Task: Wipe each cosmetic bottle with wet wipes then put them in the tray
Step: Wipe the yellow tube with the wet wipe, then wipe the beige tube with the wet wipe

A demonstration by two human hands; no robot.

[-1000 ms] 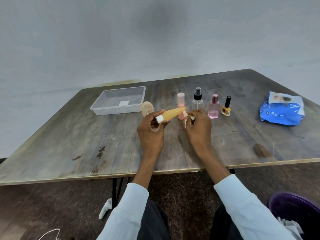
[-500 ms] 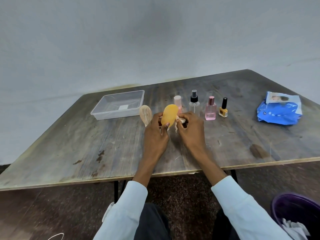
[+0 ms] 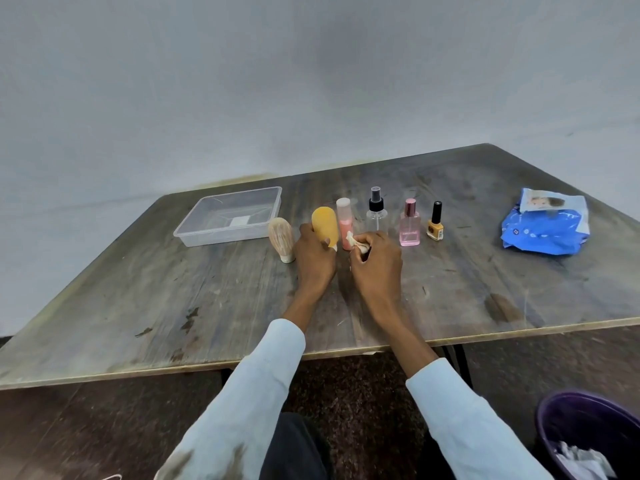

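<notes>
Progress looks early: the clear tray [image 3: 228,216] at the far left of the surface [image 3: 138,299] holds no bottles, only what seems a label on its floor, so nothing has been put away yet. Six bottles are out in a row beside it. From the left, a beige bottle [image 3: 281,239] stands cap-down just right of the tray, then the orange bottle [image 3: 325,225], a slim pink tube [image 3: 344,220], a clear spray bottle [image 3: 376,211], a pink perfume bottle [image 3: 410,223] and a small yellow nail polish [image 3: 435,223].

I judge the orange bottle to be the one in work, and whether the beige one has been cleaned I cannot tell. At least the four bottles to the right appear to be waiting, and every one has yet to go into the tray.

The left hand [image 3: 313,258] reaches forward over the surface with its fingers curled round the lower part of the orange bottle, holding it upright, cap end down. The right hand [image 3: 375,259] sits just beside it, fingers bunched round a crumpled wipe [image 3: 355,241] that peeks out near the thumb, close to the bottle but apparently not touching it. Both forearms stretch out from pale sleeves. The blue wipes pack [image 3: 545,225] lies well apart at the far right.
</notes>
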